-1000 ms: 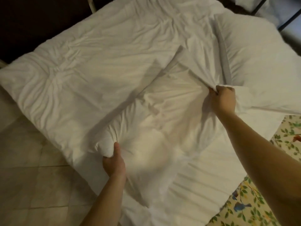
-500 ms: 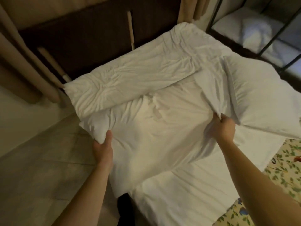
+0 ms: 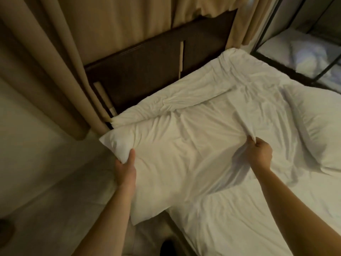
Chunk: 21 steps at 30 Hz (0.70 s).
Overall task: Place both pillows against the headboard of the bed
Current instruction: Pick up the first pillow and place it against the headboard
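Observation:
I hold a white pillow (image 3: 177,152) over the left side of the bed, its left part hanging past the mattress edge. My left hand (image 3: 127,163) grips its left corner. My right hand (image 3: 261,154) pinches a fold of its cover on the right side. A second white pillow (image 3: 321,130) lies flat on the bed at the right. The dark wooden headboard (image 3: 147,71) stands at the back, behind a rumpled white duvet (image 3: 193,93) that lies between the held pillow and the headboard.
Beige curtains (image 3: 55,71) hang at the left and above the headboard. A black metal frame (image 3: 276,60) with white bedding stands at the back right. The pale floor (image 3: 46,191) runs along the bed's left side. White sheet (image 3: 249,218) covers the near mattress.
The pillow has been carried from the middle of the bed toward the headboard end, and my view has risen to show the headboard and curtains. Both hands keep their grip.

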Each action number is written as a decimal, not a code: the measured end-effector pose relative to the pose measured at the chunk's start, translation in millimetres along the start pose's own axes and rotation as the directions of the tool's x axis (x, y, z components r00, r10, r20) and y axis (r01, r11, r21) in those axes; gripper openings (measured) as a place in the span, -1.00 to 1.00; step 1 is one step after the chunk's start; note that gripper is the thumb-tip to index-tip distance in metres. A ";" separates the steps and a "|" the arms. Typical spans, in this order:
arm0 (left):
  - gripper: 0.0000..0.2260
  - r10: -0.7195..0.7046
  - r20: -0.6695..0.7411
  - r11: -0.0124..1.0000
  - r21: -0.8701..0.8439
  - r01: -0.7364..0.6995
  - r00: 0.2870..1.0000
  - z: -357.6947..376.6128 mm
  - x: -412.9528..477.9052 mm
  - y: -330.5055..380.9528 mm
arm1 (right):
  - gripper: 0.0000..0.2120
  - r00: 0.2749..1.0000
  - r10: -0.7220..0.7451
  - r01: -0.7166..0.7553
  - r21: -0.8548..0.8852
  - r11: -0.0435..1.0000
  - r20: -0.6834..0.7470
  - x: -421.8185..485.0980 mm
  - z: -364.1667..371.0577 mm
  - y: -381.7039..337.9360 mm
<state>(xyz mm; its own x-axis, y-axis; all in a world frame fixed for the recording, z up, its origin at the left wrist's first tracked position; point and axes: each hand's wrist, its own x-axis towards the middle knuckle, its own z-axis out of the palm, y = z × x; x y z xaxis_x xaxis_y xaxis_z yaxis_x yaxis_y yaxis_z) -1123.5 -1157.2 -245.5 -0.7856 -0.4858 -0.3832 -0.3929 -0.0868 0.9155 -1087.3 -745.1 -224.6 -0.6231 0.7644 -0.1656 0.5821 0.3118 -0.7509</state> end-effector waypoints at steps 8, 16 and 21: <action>-0.51 0.004 0.009 1.000 0.002 -0.004 1.000 13.5 82.0 20.0 | -0.61 0.999 -0.029 0.030 -0.012 0.999 0.035 43.7 68.6 -62.3; -0.38 -0.086 -0.045 0.996 0.014 0.087 0.995 66.2 155.7 40.3 | -0.65 0.993 -0.060 0.067 -0.062 0.996 0.104 128.5 143.2 -115.4; -0.38 -0.082 -0.098 0.995 0.048 0.087 0.992 98.1 204.4 55.1 | -0.64 0.988 -0.094 0.106 -0.097 0.990 0.120 178.9 189.2 -155.9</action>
<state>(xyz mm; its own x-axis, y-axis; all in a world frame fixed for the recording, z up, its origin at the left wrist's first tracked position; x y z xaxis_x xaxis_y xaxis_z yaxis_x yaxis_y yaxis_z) -1352.6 -1176.0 -285.4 -0.6999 -0.5602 -0.4431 -0.4821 -0.0872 0.8718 -1388.4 -763.8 -258.1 -0.7330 0.6586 -0.1699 0.5611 0.4443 -0.6985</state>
